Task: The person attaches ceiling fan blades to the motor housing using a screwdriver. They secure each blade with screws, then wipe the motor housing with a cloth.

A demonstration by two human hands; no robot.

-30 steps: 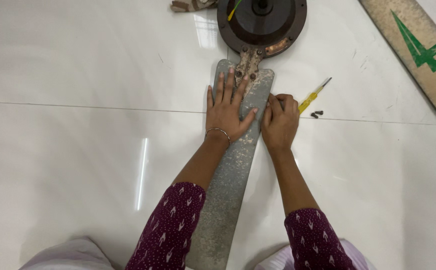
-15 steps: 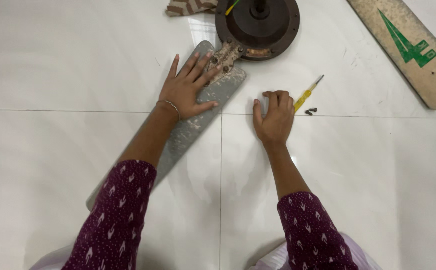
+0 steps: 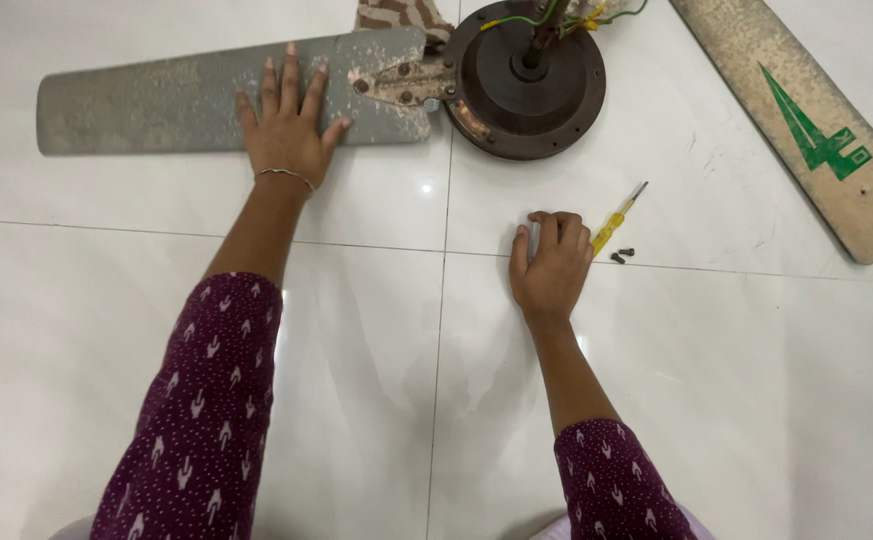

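While the left hand (image 3: 290, 135) lies flat on the grey fan blade (image 3: 157, 100), its grip is fully spread: fingers straight and apart, palm down, pressing on the blade rather than closing around anything. A thin bangle (image 3: 284, 176) circles that wrist. The blade stretches away to the left of the hand, dusty and speckled, lying on the white tiled floor (image 3: 107, 300). Just to the right of the hand, the blade's metal bracket (image 3: 402, 82) joins the round brown fan motor (image 3: 525, 85), which has green and yellow wires (image 3: 547, 15) rising from its middle. A striped cloth (image 3: 397, 15) shows behind the bracket.

Nearer the person and well apart from the motor, the right hand (image 3: 550, 268) rests on the floor with its fingers curled under. Its grip is loosely closed, and whether anything is inside cannot be told. Just beside its fingertips, to the right, lies a yellow-handled screwdriver (image 3: 612, 227), its metal tip pointing away; whether the hand touches it is unclear. Just beyond the handle sit two small dark screws (image 3: 623, 255). Farther right, a second fan blade (image 3: 807, 120), pale with a green mark, lies slantwise on the floor, detached from the motor.
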